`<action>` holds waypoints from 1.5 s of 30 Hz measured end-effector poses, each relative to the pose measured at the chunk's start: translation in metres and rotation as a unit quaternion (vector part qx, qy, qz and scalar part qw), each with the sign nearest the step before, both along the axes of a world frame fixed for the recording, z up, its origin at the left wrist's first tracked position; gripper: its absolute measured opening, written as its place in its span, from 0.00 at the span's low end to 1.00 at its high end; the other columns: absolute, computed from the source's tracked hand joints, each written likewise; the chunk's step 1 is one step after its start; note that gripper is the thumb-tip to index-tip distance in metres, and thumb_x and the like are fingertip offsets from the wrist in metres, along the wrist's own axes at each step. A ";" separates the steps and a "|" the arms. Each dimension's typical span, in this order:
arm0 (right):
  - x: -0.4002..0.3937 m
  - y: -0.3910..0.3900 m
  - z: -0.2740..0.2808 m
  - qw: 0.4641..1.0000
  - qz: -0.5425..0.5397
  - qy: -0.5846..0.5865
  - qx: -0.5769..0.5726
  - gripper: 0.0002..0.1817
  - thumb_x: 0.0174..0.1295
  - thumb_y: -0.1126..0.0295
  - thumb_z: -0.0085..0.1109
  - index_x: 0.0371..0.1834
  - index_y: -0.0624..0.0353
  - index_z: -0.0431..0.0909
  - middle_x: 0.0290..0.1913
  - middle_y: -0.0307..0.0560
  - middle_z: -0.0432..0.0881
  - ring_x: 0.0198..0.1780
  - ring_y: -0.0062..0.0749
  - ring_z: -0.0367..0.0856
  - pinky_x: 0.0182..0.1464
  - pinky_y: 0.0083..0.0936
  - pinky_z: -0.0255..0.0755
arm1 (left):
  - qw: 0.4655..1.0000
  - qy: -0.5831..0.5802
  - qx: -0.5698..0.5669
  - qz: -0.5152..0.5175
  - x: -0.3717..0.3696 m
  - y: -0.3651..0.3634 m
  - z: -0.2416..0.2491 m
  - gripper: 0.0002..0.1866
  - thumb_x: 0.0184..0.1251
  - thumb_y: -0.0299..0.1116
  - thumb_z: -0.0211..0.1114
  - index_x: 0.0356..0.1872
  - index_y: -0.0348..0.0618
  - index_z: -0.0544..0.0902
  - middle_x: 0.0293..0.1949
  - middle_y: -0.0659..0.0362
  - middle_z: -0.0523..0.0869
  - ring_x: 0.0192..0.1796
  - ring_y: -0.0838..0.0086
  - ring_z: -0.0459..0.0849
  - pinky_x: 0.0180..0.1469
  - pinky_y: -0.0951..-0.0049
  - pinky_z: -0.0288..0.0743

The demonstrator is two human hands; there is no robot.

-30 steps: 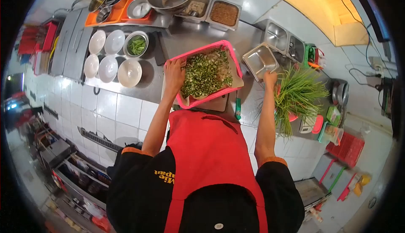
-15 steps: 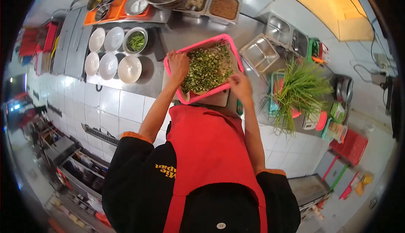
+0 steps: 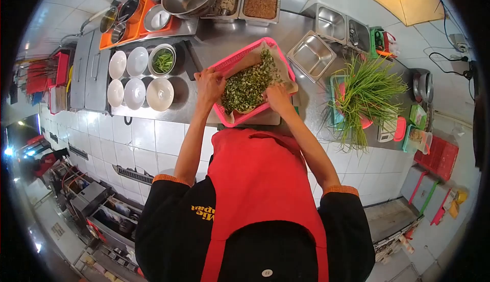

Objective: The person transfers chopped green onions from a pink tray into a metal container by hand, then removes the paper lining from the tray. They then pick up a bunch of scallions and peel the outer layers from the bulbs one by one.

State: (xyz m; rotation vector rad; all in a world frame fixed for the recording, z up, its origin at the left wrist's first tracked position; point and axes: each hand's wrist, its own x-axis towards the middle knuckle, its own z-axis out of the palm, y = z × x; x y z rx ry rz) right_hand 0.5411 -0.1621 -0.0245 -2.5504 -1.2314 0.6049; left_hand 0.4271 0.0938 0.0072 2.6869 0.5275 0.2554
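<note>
Both hands are in the pink tray (image 3: 232,63) at counter centre, directly ahead of me. Left hand (image 3: 210,84) sits at the tray's left rim, fingers curled down against the edge and the paper liner (image 3: 244,60); looks like a bracing grip so the tray doesn't slide, though I can't tell if it actually pinches the rim. Right hand (image 3: 278,97) is at the tray's near right corner, fingers bent into the pile of chopped greens (image 3: 250,84); closed on greens or just pressing, can't tell from here. The greens are heaped toward the near and middle part, liner bare at the far left, which fits hands gathering from both sides. An empty steel pan (image 3: 311,56) stands just beside the tray on the right, within easy reach. Uncut chives (image 3: 365,95) lie in a green basket further right, apart from the chopped lot. White bowls (image 3: 135,77) sit in rows on the left, one steel bowl (image 3: 163,60) among them already holding greens.
</note>
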 end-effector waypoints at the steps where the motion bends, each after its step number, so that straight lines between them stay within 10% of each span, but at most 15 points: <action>1: -0.001 -0.004 -0.002 1.000 0.016 -0.005 0.022 0.08 0.56 0.71 0.59 0.27 0.57 0.89 0.42 0.55 0.87 0.56 0.48 0.80 0.61 0.44 0.70 | 1.000 -0.023 -0.009 0.003 -0.002 -0.005 0.004 0.09 0.53 0.36 0.70 0.32 0.45 0.90 0.38 0.56 0.86 0.49 0.60 0.81 0.54 0.52 0.62; 8: -0.004 -0.006 -0.001 0.991 0.097 -0.085 0.017 0.07 0.55 0.72 0.59 0.28 0.60 0.87 0.41 0.52 0.83 0.54 0.49 0.81 0.54 0.42 0.77 | 0.999 -0.030 -0.007 -0.018 0.034 -0.006 -0.027 0.12 0.57 0.38 0.70 0.40 0.45 0.89 0.40 0.50 0.89 0.46 0.55 0.86 0.56 0.53 0.66; 15: -0.025 -0.017 0.064 0.993 -0.031 -0.006 0.112 0.07 0.55 0.81 0.57 0.36 0.61 0.80 0.43 0.52 0.78 0.44 0.52 0.82 0.46 0.43 0.77 | 0.991 -0.050 -0.100 -0.067 0.062 -0.005 -0.034 0.11 0.64 0.36 0.66 0.41 0.39 0.83 0.35 0.42 0.86 0.41 0.44 0.85 0.44 0.47 0.77; 29: -0.043 -0.022 0.019 0.942 -0.169 0.065 0.281 0.10 0.52 0.86 0.57 0.37 0.65 0.81 0.42 0.56 0.78 0.46 0.56 0.79 0.52 0.43 0.73 | 0.988 0.018 -0.105 -0.112 0.060 0.000 -0.043 0.16 0.69 0.42 0.65 0.49 0.40 0.83 0.38 0.41 0.87 0.42 0.44 0.85 0.43 0.49 0.78; 45: 0.000 -0.014 -0.003 0.984 0.031 0.090 0.150 0.15 0.47 0.77 0.71 0.40 0.64 0.87 0.40 0.55 0.83 0.50 0.52 0.79 0.57 0.42 0.73 | 0.991 0.034 -0.074 -0.106 0.057 -0.004 -0.049 0.18 0.70 0.41 0.65 0.53 0.40 0.83 0.37 0.41 0.87 0.43 0.44 0.86 0.44 0.48 0.79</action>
